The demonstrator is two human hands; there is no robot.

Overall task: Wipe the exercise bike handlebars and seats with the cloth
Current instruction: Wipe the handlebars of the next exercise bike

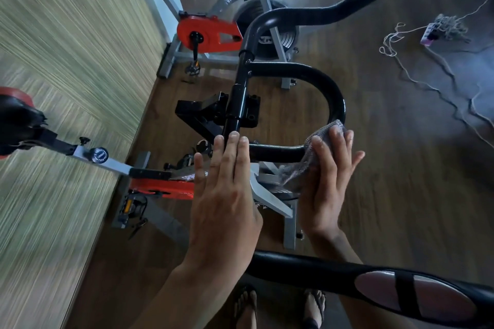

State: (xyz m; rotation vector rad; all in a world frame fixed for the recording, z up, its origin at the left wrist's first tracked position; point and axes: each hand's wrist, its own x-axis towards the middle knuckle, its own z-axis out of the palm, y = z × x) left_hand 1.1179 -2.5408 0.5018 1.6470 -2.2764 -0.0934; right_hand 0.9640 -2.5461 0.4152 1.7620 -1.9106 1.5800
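Both hands lie flat with nothing clenched: the left hand [227, 187] rests straight-fingered against the black centre stem [238, 99], apparently to steady the bike, while the right hand [328, 176] presses the grey cloth [307, 163] with extended fingers onto the handlebars [328, 88], at the bend where the inner loop turns back toward the stem. Pressure rather than a grip seems to keep the cloth on the tube, its loose tail hanging below the palm. A seat [18, 120] at far left is well apart from both hands and, I judge, waits its turn.
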